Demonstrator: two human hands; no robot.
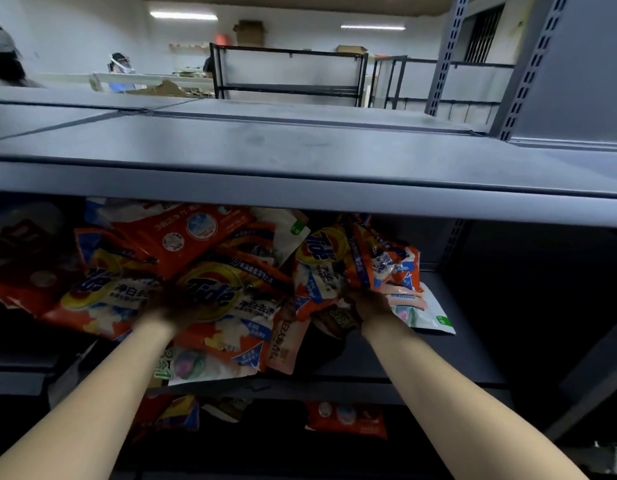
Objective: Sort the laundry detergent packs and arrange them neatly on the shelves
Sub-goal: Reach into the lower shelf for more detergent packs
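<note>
Overhead, two ceiling strip lights (184, 16) brighten a pale-walled storeroom, where two black open racks (289, 72) stand far behind a low white counter (137, 77) at the far left. Nearest and largest is the grey metal shelving unit (300, 195), with three levels in view: a bare top board, a crowded middle shelf (449, 344) and a dim lower one. Two perforated grey uprights (445, 53) rise at the far right.

On the middle shelf lies a jumbled heap of detergent packs (182, 244), mostly orange and red, overlapping too much to count exactly; at least four show the Tide logo. A white pack with a green tag (435, 317) lies at the heap's right edge, and a pink pack (286, 341) pokes out at the near edge. Two more orange packs (345, 419) sit on the lower shelf.

Two bare arms reach in. The left hand (168, 306), blurred and in shadow, rests on a large Tide pack (217, 299); I cannot tell how its fingers lie. The right hand (369, 303) grips a bunch of orange packs (365, 258) standing upright at the right of the heap.
</note>
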